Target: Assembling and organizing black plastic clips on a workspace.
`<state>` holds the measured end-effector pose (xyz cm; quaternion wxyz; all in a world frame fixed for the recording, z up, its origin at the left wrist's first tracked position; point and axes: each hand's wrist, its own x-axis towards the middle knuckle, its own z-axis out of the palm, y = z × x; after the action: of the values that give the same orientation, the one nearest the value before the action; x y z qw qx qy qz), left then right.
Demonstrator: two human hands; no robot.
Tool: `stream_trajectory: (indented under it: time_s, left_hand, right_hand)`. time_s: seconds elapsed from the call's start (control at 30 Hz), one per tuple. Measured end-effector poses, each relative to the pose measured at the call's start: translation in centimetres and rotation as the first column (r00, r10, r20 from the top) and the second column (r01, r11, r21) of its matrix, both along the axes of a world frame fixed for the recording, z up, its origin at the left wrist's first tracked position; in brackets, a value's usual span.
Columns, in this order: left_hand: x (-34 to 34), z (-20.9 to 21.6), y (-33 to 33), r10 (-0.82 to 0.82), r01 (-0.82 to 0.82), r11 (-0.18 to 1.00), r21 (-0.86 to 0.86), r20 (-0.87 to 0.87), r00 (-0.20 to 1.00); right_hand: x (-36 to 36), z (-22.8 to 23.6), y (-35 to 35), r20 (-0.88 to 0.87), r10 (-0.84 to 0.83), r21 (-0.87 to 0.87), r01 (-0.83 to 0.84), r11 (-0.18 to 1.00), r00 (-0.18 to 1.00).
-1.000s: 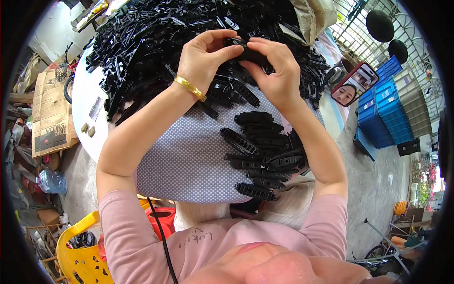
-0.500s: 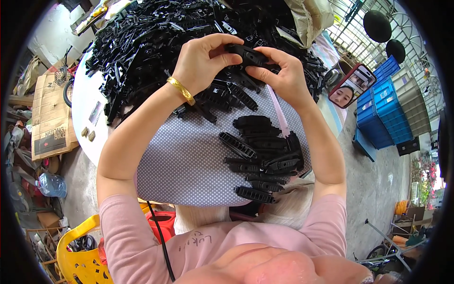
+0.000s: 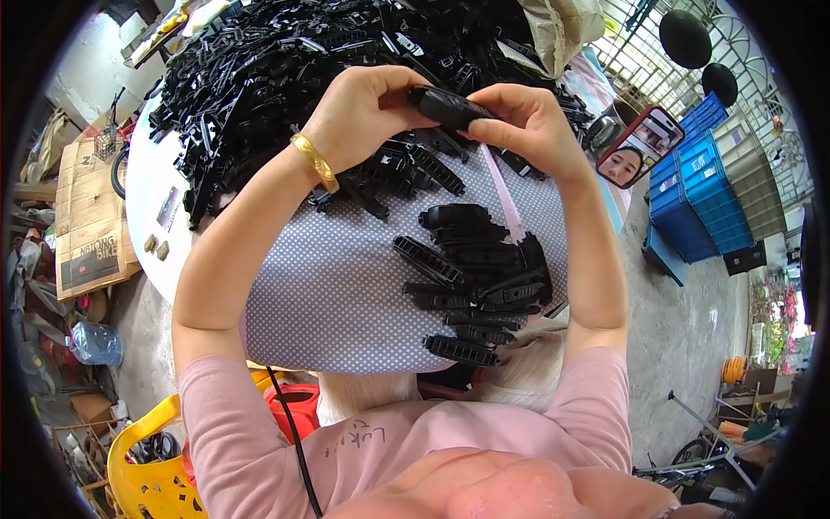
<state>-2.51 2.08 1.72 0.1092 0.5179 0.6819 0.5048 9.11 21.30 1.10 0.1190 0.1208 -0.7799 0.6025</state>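
Above the near edge of a large heap of black plastic parts [image 3: 259, 104], both my hands grip one long, rounded black plastic part [image 3: 448, 109]. My left hand [image 3: 365, 112] pinches its left end between thumb and fingers. At its right end, my right hand [image 3: 534, 130] holds it with thumb and bent fingers. The part is tilted, and its ends are partly hidden by my fingers. Below my right hand, a smaller group of similar black parts [image 3: 475, 255] lies on the grey dotted cloth [image 3: 328, 294], several of them ribbed.
A phone [image 3: 641, 147] stands upright at the table's right side. Behind the heap sits a beige sack [image 3: 562, 35]. Blue crates [image 3: 692, 199] are stacked on the floor at right. A yellow chair [image 3: 147, 458] is at lower left, and flattened cardboard [image 3: 91, 216] leans beyond the table.
The black part has been turned in my hands, so a smoother side now faces up. My right hand has shifted slightly right, and the whole view has moved a little.
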Motion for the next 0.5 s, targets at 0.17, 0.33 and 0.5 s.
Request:
stream_trajectory:
  time_s: [0.17,0.33,0.5]
  left_hand:
    - [1.8,0.5,0.1,-0.146,0.127,0.987,0.102,0.202,0.968]
    - [2.1,0.5,-0.1,-0.005,0.005,1.000,0.001,-0.048,0.999]
    - [4.1,0.2,-0.1,-0.077,0.077,0.996,0.047,-0.002,0.997]
  right_hand:
    - [0.9,1.1,0.1,-0.082,-0.119,0.183,0.133,0.974,0.989]
    - [0.5,0.4,0.1,-0.144,-0.022,0.344,0.070,0.936,0.989]
    - [0.2,0.5,3.3,-0.267,-0.115,0.007,0.121,0.993,0.957]
